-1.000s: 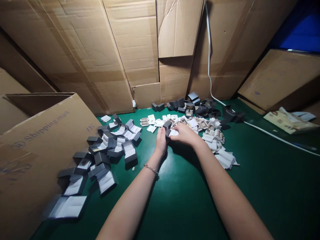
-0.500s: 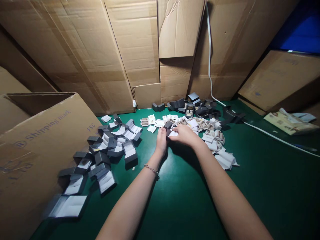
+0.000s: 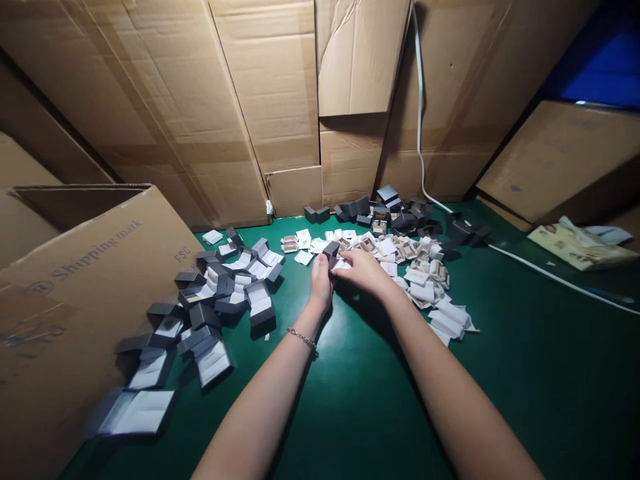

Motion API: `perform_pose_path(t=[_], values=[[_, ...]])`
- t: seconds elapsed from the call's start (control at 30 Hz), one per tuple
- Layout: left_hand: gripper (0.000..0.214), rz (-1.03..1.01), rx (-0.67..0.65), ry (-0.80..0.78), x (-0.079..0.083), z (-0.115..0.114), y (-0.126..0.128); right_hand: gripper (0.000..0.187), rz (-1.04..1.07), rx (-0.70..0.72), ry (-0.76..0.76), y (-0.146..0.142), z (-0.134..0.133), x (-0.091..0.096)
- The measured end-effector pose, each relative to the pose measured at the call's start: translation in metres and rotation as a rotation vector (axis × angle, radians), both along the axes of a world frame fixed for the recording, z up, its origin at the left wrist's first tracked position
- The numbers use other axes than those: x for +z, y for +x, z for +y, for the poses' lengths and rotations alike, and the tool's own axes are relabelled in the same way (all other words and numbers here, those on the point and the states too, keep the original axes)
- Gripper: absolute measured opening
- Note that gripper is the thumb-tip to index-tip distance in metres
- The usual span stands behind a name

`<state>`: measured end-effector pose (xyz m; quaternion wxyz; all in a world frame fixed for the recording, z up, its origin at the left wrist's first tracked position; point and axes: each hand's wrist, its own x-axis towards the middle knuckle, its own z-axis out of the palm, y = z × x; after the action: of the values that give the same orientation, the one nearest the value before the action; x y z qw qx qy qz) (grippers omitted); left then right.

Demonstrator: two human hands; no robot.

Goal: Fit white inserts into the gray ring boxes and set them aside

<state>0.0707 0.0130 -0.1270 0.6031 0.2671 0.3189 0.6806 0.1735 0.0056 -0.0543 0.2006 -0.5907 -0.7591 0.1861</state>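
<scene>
My left hand (image 3: 321, 281) is closed round a small dark grey hinged box (image 3: 331, 250), held just above the green table (image 3: 380, 400). A bracelet (image 3: 303, 339) sits on that wrist. My right hand (image 3: 363, 270) meets it from the right, its fingers pinched on a white insert (image 3: 343, 265) at the box. Behind my hands lies a spread of white and tan inserts (image 3: 415, 267). Open grey boxes with white linings (image 3: 225, 293) are piled to the left.
A large cardboard carton marked "Shipping mark" (image 3: 75, 287) lies at the left. Closed dark boxes (image 3: 395, 213) sit at the back by the cardboard wall (image 3: 280, 107). A white cable (image 3: 525, 263) crosses the right side, near a flat packet (image 3: 575, 243).
Both hands have shifted slightly left with the box; the box has tilted a little in my left hand. The piles have not moved.
</scene>
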Motion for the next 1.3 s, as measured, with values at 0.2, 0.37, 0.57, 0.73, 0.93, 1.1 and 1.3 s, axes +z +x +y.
perform_pose_path(t=[0.2, 0.37, 0.57, 0.73, 0.93, 1.1, 1.3], values=[[0.028, 0.002, 0.035, -0.021, 0.003, -0.002, -0.002, 0.055, 0.196, -0.094, -0.029, -0.003, 0.002, -0.008], [0.034, -0.03, 0.064, -0.066, 0.005, -0.001, -0.004, 0.056, 0.227, -0.063, 0.05, -0.011, 0.001, -0.01], [0.036, -0.071, 0.066, -0.088, 0.005, 0.001, -0.006, 0.061, 0.269, -0.066, 0.044, -0.019, 0.0, -0.012], [0.034, -0.101, 0.058, -0.03, 0.002, 0.002, -0.006, 0.062, 0.265, -0.011, -0.046, -0.008, 0.0, -0.004], [0.033, -0.115, 0.072, -0.001, 0.003, 0.003, -0.006, 0.054, 0.201, -0.025, 0.002, 0.007, -0.002, 0.007], [0.032, -0.107, 0.077, -0.033, 0.005, 0.002, -0.006, 0.04, 0.145, -0.014, -0.045, 0.008, -0.002, 0.007], [0.036, -0.134, 0.083, -0.072, 0.008, 0.0, -0.007, 0.027, 0.19, 0.019, -0.017, 0.003, 0.002, -0.004]])
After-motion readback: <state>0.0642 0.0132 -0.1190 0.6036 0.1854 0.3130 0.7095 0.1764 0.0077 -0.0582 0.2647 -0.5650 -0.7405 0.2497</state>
